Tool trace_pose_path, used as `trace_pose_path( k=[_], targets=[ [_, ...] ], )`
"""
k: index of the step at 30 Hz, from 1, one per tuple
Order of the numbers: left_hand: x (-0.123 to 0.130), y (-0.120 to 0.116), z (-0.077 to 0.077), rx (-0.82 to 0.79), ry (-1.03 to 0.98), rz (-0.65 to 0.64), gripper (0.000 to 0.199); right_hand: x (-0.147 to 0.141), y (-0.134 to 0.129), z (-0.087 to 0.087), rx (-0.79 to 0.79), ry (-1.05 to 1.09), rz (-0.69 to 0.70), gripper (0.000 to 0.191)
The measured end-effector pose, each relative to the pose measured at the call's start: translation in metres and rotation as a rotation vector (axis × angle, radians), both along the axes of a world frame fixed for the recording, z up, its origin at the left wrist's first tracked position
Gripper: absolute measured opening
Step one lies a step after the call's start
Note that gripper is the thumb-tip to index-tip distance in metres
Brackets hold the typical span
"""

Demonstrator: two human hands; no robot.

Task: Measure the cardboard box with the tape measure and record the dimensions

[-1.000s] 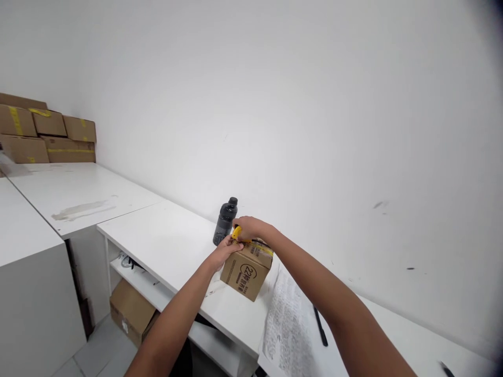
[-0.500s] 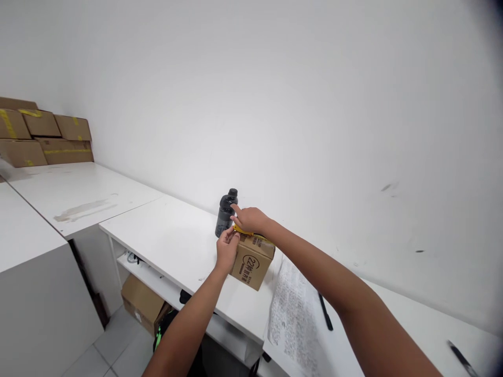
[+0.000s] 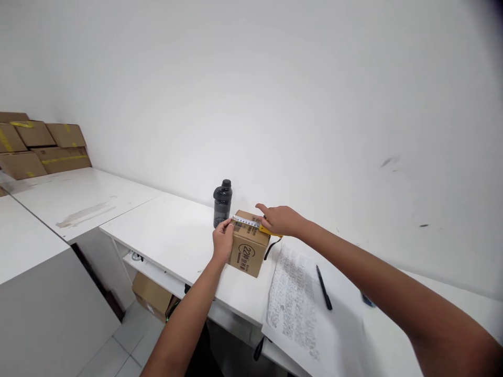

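Note:
A small brown cardboard box [image 3: 247, 255] with dark printing stands on the white table. Across its top lies the white, numbered blade of a yellow tape measure [image 3: 248, 222]. My left hand [image 3: 222, 242] pinches the blade's end at the box's left top edge. At the right edge, my right hand [image 3: 281, 220] grips the yellow case, index finger pointing outward. A black strap [image 3: 272, 248] dangles from the case beside the box. Just behind my left hand a dark drinking bottle [image 3: 222, 204] stands upright.
Right of the box lie handwritten paper sheets [image 3: 293, 301] with a black pen [image 3: 324, 288] on them. Stacked cartons [image 3: 58, 146] fill the far left. Another carton [image 3: 151, 293] sits below the table. A white wall [image 3: 275, 104] rises behind.
My right hand has moved right with the tape measure's case, drawing the blade out across the box top. My left hand stays at the left edge. The view has shifted slightly.

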State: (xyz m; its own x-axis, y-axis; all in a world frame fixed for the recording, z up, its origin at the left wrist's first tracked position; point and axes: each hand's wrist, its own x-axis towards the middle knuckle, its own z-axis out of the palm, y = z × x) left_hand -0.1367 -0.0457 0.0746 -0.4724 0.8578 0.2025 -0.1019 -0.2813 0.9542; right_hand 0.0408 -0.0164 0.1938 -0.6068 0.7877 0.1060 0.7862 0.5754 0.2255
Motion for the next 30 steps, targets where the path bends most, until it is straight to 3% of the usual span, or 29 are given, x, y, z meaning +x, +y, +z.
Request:
trace_pose_path(
  k=[9,13,17,21,26,30],
  targets=[
    [0.000,0.000,-0.004,0.010,0.001,-0.017,0.030,0.062,-0.002,-0.027,-0.032,-0.016,-0.108,0.045],
    [0.001,-0.002,-0.005,0.026,-0.034,-0.026,0.030,0.063,0.002,-0.018,0.005,0.057,-0.129,0.044],
    [0.001,-0.002,-0.005,0.043,-0.041,-0.062,0.029,0.035,0.007,0.009,0.065,0.089,-0.105,0.041],
    [0.000,-0.002,-0.006,0.084,-0.117,-0.102,0.032,-0.013,0.012,0.027,0.092,0.066,-0.017,0.043],
    [-0.004,-0.001,-0.012,0.112,-0.196,-0.173,0.044,-0.075,0.019,0.024,0.121,-0.017,0.065,0.044],
    [-0.007,-0.002,-0.015,0.132,-0.210,-0.225,0.055,-0.105,0.026,0.013,0.117,-0.097,0.115,0.044]
  ],
)
